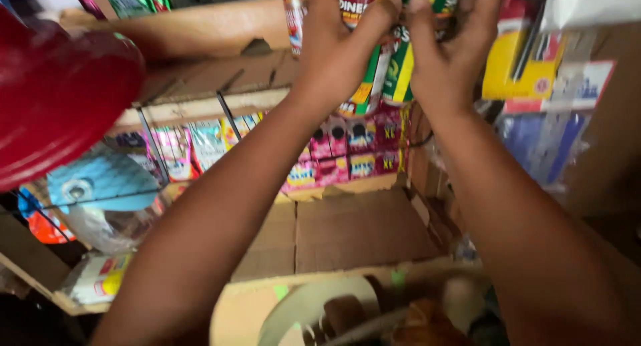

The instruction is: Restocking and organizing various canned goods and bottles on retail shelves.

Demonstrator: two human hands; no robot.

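Both arms raised to hanging strips of sachets at top of shop display.
Left hand [337,42] wrapped round red-and-white strip [352,2]; thumb pressed across front, fingers curled behind.
Right hand [449,49] pinching green strip [400,72] beside it; fingers closed on upper part, exact hold hidden.
Judgement: strips light, limp, glossy film; likely slippery, tears at perforations. Best hold near top, by seam.
Pink packets [347,149] hang below; cardboard shelf [360,229] under them.
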